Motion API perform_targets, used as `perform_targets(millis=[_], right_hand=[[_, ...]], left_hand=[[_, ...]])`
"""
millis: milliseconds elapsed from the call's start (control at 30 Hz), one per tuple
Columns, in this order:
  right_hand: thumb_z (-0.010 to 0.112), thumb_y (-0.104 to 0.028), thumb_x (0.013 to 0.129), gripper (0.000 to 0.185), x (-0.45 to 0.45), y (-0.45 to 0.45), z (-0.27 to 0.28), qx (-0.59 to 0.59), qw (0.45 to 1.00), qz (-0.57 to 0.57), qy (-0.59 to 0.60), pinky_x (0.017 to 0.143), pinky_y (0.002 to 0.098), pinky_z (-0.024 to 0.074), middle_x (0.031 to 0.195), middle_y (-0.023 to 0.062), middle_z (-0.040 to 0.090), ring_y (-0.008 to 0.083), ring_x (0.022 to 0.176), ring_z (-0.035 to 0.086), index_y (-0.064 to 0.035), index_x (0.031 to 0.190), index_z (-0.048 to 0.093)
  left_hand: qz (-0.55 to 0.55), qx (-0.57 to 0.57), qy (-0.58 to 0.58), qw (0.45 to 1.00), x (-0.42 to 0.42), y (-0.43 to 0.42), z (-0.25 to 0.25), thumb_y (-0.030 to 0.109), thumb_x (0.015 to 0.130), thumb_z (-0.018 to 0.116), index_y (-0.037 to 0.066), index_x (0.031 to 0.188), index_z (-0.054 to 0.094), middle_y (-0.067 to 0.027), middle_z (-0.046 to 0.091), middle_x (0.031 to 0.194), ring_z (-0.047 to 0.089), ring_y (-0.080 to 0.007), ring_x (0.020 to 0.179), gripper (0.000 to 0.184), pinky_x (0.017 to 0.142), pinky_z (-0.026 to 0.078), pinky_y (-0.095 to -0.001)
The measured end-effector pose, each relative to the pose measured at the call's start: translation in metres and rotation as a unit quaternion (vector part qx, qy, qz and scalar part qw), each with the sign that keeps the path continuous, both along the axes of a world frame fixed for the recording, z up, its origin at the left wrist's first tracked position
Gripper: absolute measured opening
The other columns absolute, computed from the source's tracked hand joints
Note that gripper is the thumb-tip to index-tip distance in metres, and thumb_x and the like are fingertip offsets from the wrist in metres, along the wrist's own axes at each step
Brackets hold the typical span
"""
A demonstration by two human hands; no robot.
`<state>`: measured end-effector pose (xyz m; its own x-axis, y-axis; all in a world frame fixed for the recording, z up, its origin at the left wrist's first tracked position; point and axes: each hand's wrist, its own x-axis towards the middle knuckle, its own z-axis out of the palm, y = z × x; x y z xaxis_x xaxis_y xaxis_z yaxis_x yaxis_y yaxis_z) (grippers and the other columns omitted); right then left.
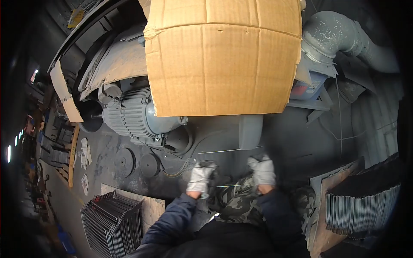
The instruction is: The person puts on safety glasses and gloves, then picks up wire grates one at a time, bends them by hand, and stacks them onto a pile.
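My left hand (201, 177), in a pale work glove, is closed on the left side of a thin metal frame (230, 151). My right hand (262, 170), gloved the same way and blurred, grips the right side. Two bright, narrow edges of the frame run between the hands, one farther off and one close to my knees; its exact shape is hard to make out against the dark background. Just beyond the far edge, a grey wheel-like machine part (250, 131) projects below a large cardboard sheet (223, 69). Gloves hide most of my fingertips.
Left of the cardboard sits a grey electric motor (129, 114). Two round discs (124, 162) lie on the floor. Dark metal frames (112, 223) are stacked at lower left, thin metal pieces (361, 208) at lower right. A duct pipe (333, 36) curves at upper right.
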<state>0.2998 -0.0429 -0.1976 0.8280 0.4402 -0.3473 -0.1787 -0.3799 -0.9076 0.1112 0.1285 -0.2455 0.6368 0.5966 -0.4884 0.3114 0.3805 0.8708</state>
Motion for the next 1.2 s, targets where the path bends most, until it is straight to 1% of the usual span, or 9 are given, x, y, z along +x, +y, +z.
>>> perform_targets(millis=[133, 333, 600, 667, 733, 833, 933, 1033, 1200], right_hand=[[0.08, -0.014, 0.086, 0.025, 0.003, -0.005, -0.019, 0.012, 1.0, -0.012, 0.015, 0.07, 0.0338, 0.0526, 0.091, 0.0029, 0.071, 0.0156, 0.075, 0.063, -0.0035, 0.106, 0.069], [0.075, -0.008, 0.089, 0.026, 0.057, -0.085, -0.013, 0.106, 0.986, -0.129, 0.022, 0.074, 0.0328, 0.0588, 0.096, 0.0067, 0.073, 0.018, 0.083, 0.07, -0.0011, 0.112, 0.066], [0.078, -0.01, 0.085, 0.02, 0.005, 0.009, -0.043, 0.058, 0.996, -0.014, 0.073, 0.069, 0.0326, 0.0521, 0.087, 0.0027, 0.071, 0.0121, 0.073, 0.062, -0.0029, 0.102, 0.07], [0.078, -0.011, 0.087, 0.022, -0.003, 0.015, -0.039, 0.026, 0.997, 0.019, 0.074, 0.07, 0.0311, 0.0515, 0.089, 0.0015, 0.07, 0.0111, 0.076, 0.061, -0.0033, 0.106, 0.07], [0.079, -0.013, 0.087, 0.025, 0.0, 0.01, -0.026, 0.029, 0.996, 0.043, 0.071, 0.071, 0.0325, 0.0517, 0.091, 0.0026, 0.07, 0.0125, 0.077, 0.061, -0.0021, 0.108, 0.07], [0.078, -0.02, 0.086, 0.037, 0.023, -0.037, -0.021, 0.02, 0.993, 0.087, 0.073, 0.081, 0.0358, 0.0532, 0.096, 0.0061, 0.073, 0.0178, 0.085, 0.066, 0.0012, 0.115, 0.068], [0.072, -0.018, 0.094, 0.055, 0.036, -0.103, 0.047, 0.092, 0.964, 0.197, 0.152, 0.099, 0.0364, 0.0521, 0.136, 0.0112, 0.064, 0.0232, 0.117, 0.063, -0.0004, 0.143, 0.054], [0.057, -0.019, 0.103, 0.049, 0.062, -0.195, -0.005, 0.192, 0.903, 0.121, 0.364, 0.097, 0.0417, 0.0562, 0.143, 0.0163, 0.058, 0.0248, 0.121, 0.064, -0.0002, 0.147, 0.047], [0.043, -0.024, 0.109, 0.047, 0.051, -0.171, 0.018, 0.333, 0.896, 0.176, 0.237, 0.094, 0.037, 0.0577, 0.143, 0.0226, 0.056, 0.029, 0.121, 0.064, 0.0041, 0.147, 0.045]], left_hand=[[-0.055, 0.097, 0.044, 0.993, 0.008, 0.004, 0.017, 0.019, 0.096, 0.071, 0.01, 0.087, 0.071, 0.0003, 0.069, 0.072, 0.064, -0.01, 0.062, 0.013, 0.057, 0.05, -0.0292], [-0.044, 0.016, -0.147, 0.988, 0.095, -0.057, -0.029, 0.016, 0.09, 0.082, 0.005, 0.103, 0.071, -0.0015, 0.074, 0.087, 0.066, -0.0115, 0.072, 0.02, 0.066, 0.054, -0.0278], [0.001, 0.028, 0.009, 1.0, -0.009, 0.014, -0.036, 0.018, 0.097, 0.074, 0.005, 0.102, 0.072, -0.0034, 0.072, 0.082, 0.066, -0.0131, 0.067, 0.015, 0.061, 0.053, -0.0293], [-0.103, 0.253, 0.103, 0.956, -0.025, 0.03, -0.043, 0.016, 0.095, 0.075, 0.004, 0.099, 0.072, -0.0046, 0.074, 0.081, 0.066, -0.0158, 0.065, 0.012, 0.057, 0.053, -0.0327], [-0.041, 0.024, 0.092, 0.995, -0.027, 0.022, -0.017, 0.033, 0.094, 0.074, 0.005, 0.098, 0.076, -0.0055, 0.077, 0.083, 0.071, -0.0199, 0.07, 0.028, 0.063, 0.055, -0.0365], [-0.148, 0.068, 0.06, 0.985, -0.011, 0.012, 0.004, 0.018, 0.098, 0.066, 0.003, 0.109, 0.075, -0.0097, 0.078, 0.102, 0.073, -0.0215, 0.095, 0.021, 0.084, 0.058, -0.0345], [-0.394, 0.393, 0.073, 0.828, 0.001, 0.01, -0.038, 0.02, 0.105, 0.058, 0.006, 0.115, 0.076, -0.0086, 0.078, 0.1, 0.073, -0.0159, 0.094, 0.025, 0.088, 0.054, -0.0254], [-0.318, 0.088, -0.021, 0.944, 0.05, -0.023, 0.024, 0.021, 0.102, 0.063, 0.004, 0.116, 0.074, -0.0082, 0.077, 0.106, 0.073, -0.0153, 0.095, 0.025, 0.087, 0.057, -0.0287], [-0.126, -0.293, -0.088, 0.944, 0.067, -0.032, 0.091, 0.018, 0.1, 0.067, 0.001, 0.125, 0.067, -0.0133, 0.075, 0.109, 0.073, -0.0231, 0.09, 0.031, 0.078, 0.061, -0.0388]])
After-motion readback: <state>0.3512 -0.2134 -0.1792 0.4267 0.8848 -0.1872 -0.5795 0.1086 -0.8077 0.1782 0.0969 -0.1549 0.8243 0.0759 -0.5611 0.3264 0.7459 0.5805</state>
